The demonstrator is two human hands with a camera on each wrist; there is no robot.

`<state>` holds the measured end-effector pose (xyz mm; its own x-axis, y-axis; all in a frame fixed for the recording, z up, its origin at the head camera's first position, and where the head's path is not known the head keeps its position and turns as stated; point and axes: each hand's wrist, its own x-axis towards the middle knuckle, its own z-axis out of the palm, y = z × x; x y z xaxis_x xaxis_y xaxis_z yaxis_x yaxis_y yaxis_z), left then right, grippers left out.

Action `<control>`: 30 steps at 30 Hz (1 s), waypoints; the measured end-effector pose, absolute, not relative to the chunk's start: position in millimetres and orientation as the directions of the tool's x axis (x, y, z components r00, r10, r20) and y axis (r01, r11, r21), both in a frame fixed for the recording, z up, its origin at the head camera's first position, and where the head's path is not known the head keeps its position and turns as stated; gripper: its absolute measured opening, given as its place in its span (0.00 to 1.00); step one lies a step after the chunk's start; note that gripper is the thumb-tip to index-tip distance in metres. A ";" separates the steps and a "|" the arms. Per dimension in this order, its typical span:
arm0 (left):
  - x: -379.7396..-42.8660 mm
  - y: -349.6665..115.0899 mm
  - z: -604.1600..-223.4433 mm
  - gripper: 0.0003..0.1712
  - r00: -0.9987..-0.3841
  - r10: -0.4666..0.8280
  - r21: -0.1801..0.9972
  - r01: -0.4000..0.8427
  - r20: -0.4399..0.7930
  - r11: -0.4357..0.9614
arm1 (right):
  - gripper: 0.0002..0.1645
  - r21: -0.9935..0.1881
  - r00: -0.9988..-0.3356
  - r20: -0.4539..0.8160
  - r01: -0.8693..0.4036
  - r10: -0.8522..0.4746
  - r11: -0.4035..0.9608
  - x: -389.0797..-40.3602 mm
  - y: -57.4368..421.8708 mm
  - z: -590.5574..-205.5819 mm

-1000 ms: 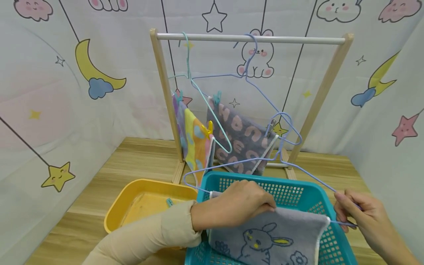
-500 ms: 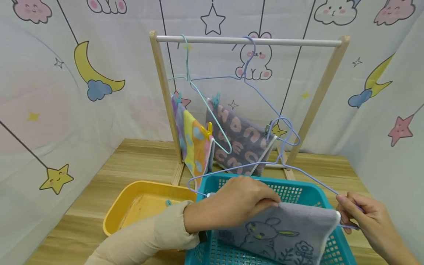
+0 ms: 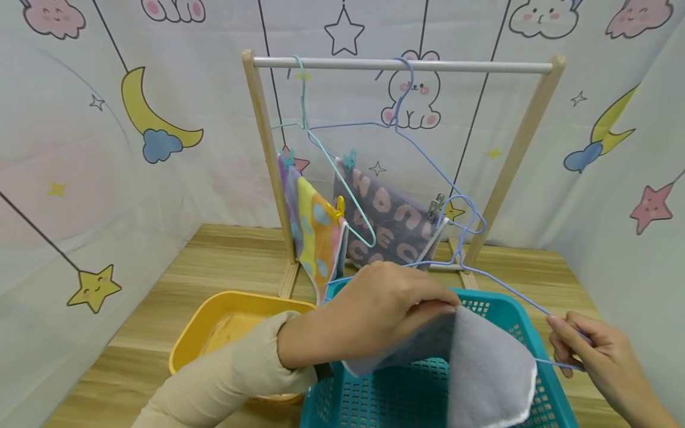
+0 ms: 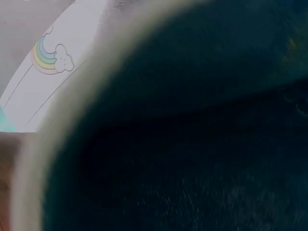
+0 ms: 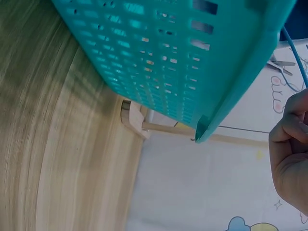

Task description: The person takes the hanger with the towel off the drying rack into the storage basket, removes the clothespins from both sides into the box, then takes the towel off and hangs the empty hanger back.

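Observation:
In the head view my left hand (image 3: 382, 309) pinches the top of a grey towel (image 3: 489, 368), which hangs folded over the teal basket (image 3: 396, 398). At the basket's right side, my right hand (image 3: 594, 345) grips one end of a lavender wire hanger (image 3: 503, 288). The hanger's lower bar runs leftward from that hand to the towel, where cloth and left hand hide it. The right wrist view catches part of my right hand (image 5: 293, 144) beside the basket's mesh wall (image 5: 159, 57). A sleeve cuff (image 4: 96, 82) and dark shadow block most of the left wrist view.
Behind the basket stands a wood-framed rack with a white rail (image 3: 342, 63). On it hang a multicoloured towel (image 3: 313, 220) and a grey-and-pink towel (image 3: 387, 220), clipped to hangers. A yellow tray (image 3: 246, 293) sits on the left, partly under my forearm.
My left hand has raised the towel's middle slightly, and the towel's rabbit picture has turned out of sight. The right hand keeps the hanger in almost the same spot.

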<state>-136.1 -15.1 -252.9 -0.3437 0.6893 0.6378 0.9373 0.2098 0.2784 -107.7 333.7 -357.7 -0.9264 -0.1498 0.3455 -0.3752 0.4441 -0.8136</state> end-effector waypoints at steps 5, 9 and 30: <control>-137.9 -18.6 -243.9 0.05 -0.317 0.649 0.289 0.945 0.692 0.154 | 0.22 -0.780 -0.926 0.356 -0.366 -0.121 0.508 -108.3 336.4 -361.4; -138.5 -23.3 -237.2 0.06 -0.313 0.622 0.310 0.944 0.718 0.116 | 0.22 -0.773 -0.933 0.347 -0.342 -0.096 0.534 -108.5 339.7 -366.2; -131.2 -34.8 -221.6 0.06 -0.332 0.584 0.387 0.922 0.741 0.033 | 0.21 -0.850 -0.929 0.366 -0.356 -0.050 0.388 -105.1 350.2 -376.9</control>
